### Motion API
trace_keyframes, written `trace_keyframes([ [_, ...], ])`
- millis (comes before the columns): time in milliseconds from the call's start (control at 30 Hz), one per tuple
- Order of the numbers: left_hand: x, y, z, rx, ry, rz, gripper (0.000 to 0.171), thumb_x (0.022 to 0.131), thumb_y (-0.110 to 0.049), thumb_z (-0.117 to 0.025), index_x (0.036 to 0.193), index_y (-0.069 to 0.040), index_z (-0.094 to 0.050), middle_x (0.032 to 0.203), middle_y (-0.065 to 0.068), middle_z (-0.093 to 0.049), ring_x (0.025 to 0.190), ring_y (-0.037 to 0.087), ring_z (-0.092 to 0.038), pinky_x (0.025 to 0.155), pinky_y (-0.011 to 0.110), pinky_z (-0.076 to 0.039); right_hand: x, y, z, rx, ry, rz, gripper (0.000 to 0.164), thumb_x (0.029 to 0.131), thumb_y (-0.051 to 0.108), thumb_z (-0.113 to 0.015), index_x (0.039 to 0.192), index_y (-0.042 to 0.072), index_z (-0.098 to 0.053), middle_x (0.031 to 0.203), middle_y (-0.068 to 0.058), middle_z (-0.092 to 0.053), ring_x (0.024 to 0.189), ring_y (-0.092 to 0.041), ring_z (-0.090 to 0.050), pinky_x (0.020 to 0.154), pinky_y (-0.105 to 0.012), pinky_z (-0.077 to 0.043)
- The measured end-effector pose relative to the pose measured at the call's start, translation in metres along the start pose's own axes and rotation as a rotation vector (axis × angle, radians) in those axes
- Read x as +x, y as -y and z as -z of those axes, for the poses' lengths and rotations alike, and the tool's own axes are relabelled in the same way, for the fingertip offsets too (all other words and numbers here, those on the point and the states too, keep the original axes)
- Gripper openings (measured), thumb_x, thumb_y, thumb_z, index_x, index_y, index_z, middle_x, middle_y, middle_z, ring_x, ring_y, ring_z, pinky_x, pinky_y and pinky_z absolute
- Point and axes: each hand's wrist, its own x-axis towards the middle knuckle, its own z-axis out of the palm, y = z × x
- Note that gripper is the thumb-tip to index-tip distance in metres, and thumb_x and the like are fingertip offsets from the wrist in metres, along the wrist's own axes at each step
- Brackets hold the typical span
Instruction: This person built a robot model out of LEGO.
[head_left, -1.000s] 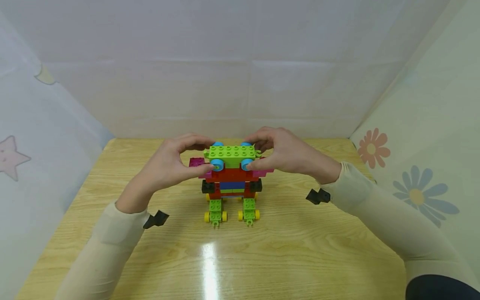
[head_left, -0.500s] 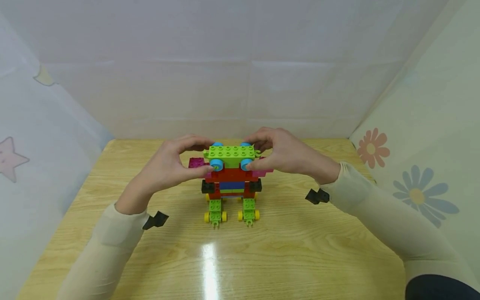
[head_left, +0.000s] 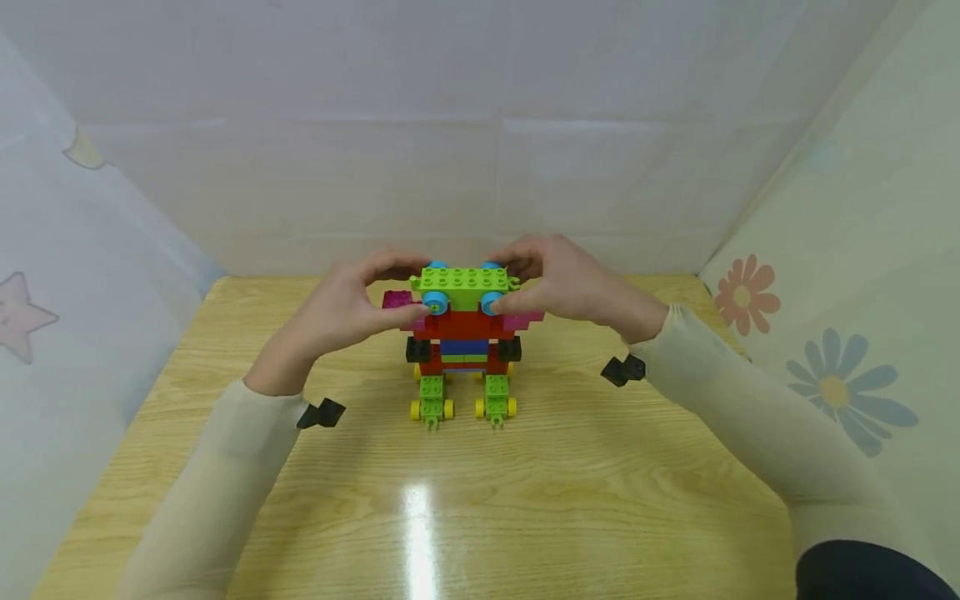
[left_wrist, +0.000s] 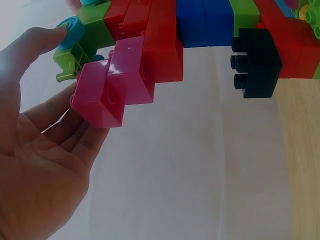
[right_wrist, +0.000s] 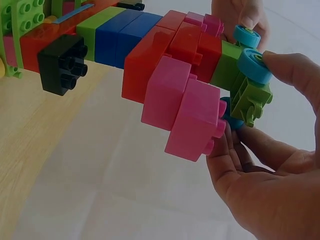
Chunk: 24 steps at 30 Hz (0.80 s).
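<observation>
A toy-brick figure (head_left: 462, 323) stands upright near the back of the table. Its top is a lime-green wheeled base (head_left: 467, 287) with blue wheels. Below come red and blue bricks, with pink bricks (left_wrist: 131, 70) and a black brick (right_wrist: 62, 65) jutting out at each side. Two green wheeled bases (head_left: 432, 396) with yellow wheels form its feet. My left hand (head_left: 348, 300) grips the top base's left end, thumb on the front wheel and fingers behind. The right hand (head_left: 581, 283) holds the other end likewise, its thumb against the blue wheel (right_wrist: 254, 65).
The wooden table (head_left: 465, 492) extends in front of the figure. A pale cloth backdrop (head_left: 465, 167) rises behind the table's far edge, and printed cloth walls (head_left: 832, 250) flank both sides. A dark rounded object (head_left: 870, 571) shows at the lower right corner.
Both hands and the brick figure have shifted away from me, toward the table's far edge, in the last half second. The hold on the top base is the same.
</observation>
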Motion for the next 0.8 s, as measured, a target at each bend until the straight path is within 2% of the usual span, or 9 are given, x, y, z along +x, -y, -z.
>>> trace_keyframes([
  [200,0.021,0.015,0.002,-0.057,-0.002,0.041,0.056,0.099,-0.022,-0.088,0.152,-0.016,-0.068,0.152,0.004,-0.069,0.141,0.029,-0.065,0.121,0.053,-0.053,0.017,-0.006,0.008,0.034,-0.006,-0.009,0.063,0.094,0.028,-0.089,0.152,0.014,-0.069,0.14,-0.007,-0.073,0.123,-0.028,-0.073,0.111,-0.049,-0.06],
  [400,0.026,0.019,0.002,-0.086,-0.006,0.061,0.057,0.1,-0.023,-0.087,0.153,-0.015,-0.067,0.154,0.006,-0.068,0.142,0.03,-0.064,0.122,0.053,-0.052,0.024,-0.011,0.01,0.054,-0.012,-0.009,0.066,0.095,0.026,-0.089,0.156,0.012,-0.066,0.142,-0.007,-0.072,0.121,-0.027,-0.072,0.107,-0.045,-0.061],
  [500,0.025,0.019,0.003,-0.086,-0.01,0.065,0.059,0.099,-0.023,-0.088,0.153,-0.014,-0.066,0.155,0.007,-0.067,0.143,0.032,-0.062,0.124,0.055,-0.05,0.024,-0.01,0.011,0.064,-0.008,-0.003,0.069,0.096,0.025,-0.088,0.159,0.012,-0.063,0.146,-0.007,-0.071,0.125,-0.028,-0.071,0.11,-0.047,-0.061],
  [633,0.021,0.024,0.006,-0.042,-0.012,0.069,0.071,0.1,-0.029,-0.088,0.163,-0.017,-0.057,0.162,0.006,-0.062,0.151,0.035,-0.058,0.13,0.059,-0.044,0.021,-0.012,0.014,0.066,-0.003,0.011,0.072,0.098,0.029,-0.086,0.163,0.016,-0.059,0.159,-0.005,-0.065,0.139,-0.027,-0.065,0.123,-0.05,-0.053],
  [800,0.002,0.035,0.019,0.013,-0.03,0.114,0.076,0.106,-0.036,-0.079,0.173,-0.026,-0.044,0.173,0.005,-0.052,0.162,0.039,-0.048,0.134,0.066,-0.035,0.004,-0.022,0.031,0.022,-0.075,0.002,0.063,0.105,0.036,-0.079,0.163,0.021,-0.059,0.162,-0.002,-0.063,0.15,-0.025,-0.059,0.132,-0.052,-0.044],
])
